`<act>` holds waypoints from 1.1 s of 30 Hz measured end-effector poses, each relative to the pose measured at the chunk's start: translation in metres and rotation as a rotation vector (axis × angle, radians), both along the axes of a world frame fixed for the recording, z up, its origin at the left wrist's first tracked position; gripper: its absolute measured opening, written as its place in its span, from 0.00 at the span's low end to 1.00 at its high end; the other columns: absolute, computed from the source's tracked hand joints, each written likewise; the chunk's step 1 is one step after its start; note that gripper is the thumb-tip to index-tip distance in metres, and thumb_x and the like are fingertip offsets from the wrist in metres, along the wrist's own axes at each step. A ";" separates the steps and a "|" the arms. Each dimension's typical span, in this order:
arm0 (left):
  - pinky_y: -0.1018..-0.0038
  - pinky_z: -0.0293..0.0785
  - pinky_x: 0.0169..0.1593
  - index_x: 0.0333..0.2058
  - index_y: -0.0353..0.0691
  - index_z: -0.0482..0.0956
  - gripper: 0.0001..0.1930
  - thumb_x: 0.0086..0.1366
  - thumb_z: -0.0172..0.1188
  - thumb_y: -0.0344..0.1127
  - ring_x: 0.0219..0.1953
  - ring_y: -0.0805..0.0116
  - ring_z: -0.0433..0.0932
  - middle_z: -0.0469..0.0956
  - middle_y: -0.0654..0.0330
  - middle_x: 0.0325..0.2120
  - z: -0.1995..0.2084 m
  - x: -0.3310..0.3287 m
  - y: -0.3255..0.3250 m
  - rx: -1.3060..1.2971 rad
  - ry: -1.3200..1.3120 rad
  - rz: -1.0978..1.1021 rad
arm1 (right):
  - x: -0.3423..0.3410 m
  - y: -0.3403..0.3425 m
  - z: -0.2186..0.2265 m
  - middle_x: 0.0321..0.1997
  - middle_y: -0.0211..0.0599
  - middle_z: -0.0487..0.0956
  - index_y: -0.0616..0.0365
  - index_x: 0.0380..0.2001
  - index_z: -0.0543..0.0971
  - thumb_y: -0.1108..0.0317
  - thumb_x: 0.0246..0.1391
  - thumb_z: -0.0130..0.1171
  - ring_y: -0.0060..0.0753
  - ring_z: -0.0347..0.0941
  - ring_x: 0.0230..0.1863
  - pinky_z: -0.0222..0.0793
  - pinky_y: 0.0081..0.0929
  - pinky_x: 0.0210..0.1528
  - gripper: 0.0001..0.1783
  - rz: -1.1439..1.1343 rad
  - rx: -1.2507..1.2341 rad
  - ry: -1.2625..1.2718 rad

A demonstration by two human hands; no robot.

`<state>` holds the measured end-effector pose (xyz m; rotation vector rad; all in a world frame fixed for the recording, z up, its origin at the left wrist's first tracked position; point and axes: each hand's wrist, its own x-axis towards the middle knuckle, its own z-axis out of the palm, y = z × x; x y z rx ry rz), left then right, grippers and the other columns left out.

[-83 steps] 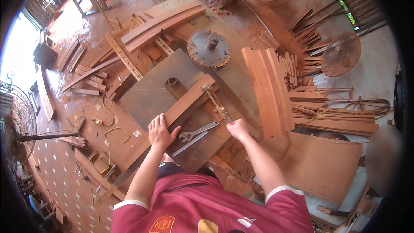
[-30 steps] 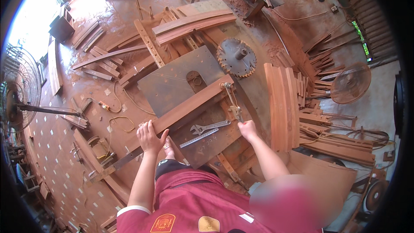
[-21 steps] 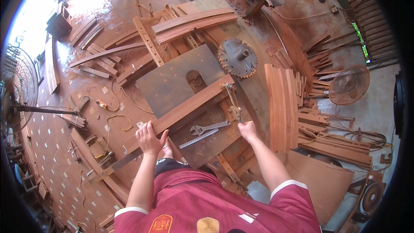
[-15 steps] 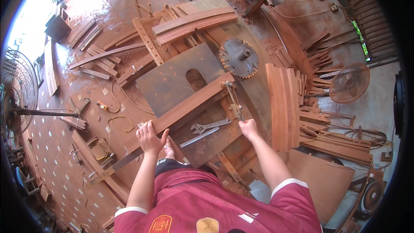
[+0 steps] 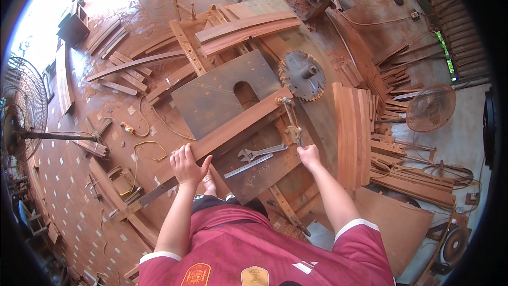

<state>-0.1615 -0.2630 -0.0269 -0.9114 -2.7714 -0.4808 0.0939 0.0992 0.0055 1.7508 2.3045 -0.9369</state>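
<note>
No packages, labels, signs or screens show anywhere in this woodworking yard

A single head camera looks steeply down from above the person's chest, close over the saw table [image 5: 222, 100], its fisheye edges bending the workshop floor [image 5: 69, 143] around.

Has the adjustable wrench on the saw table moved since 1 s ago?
No. The wrench lies beside the steel ruler, same spot relative to the table slot.
</note>
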 end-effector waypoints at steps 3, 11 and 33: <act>0.55 0.63 0.64 0.57 0.36 0.74 0.43 0.58 0.68 0.68 0.56 0.52 0.74 0.77 0.52 0.51 0.000 -0.005 0.001 0.003 -0.007 -0.001 | -0.006 0.002 0.001 0.14 0.49 0.76 0.67 0.14 0.78 0.55 0.49 0.65 0.42 0.78 0.20 0.70 0.44 0.29 0.24 0.005 0.002 0.009; 0.55 0.64 0.63 0.58 0.35 0.73 0.43 0.57 0.69 0.67 0.56 0.51 0.74 0.77 0.51 0.51 0.002 -0.016 0.004 0.016 -0.021 -0.003 | -0.017 0.004 0.002 0.14 0.49 0.75 0.67 0.13 0.78 0.55 0.49 0.65 0.42 0.78 0.19 0.69 0.44 0.29 0.24 0.012 -0.001 0.012; 0.54 0.64 0.64 0.58 0.35 0.73 0.43 0.57 0.70 0.66 0.56 0.51 0.74 0.76 0.51 0.51 0.002 -0.042 0.009 0.039 -0.001 -0.004 | -0.042 0.012 -0.006 0.13 0.46 0.75 0.67 0.13 0.79 0.57 0.49 0.65 0.39 0.77 0.19 0.70 0.43 0.28 0.23 0.005 -0.009 0.024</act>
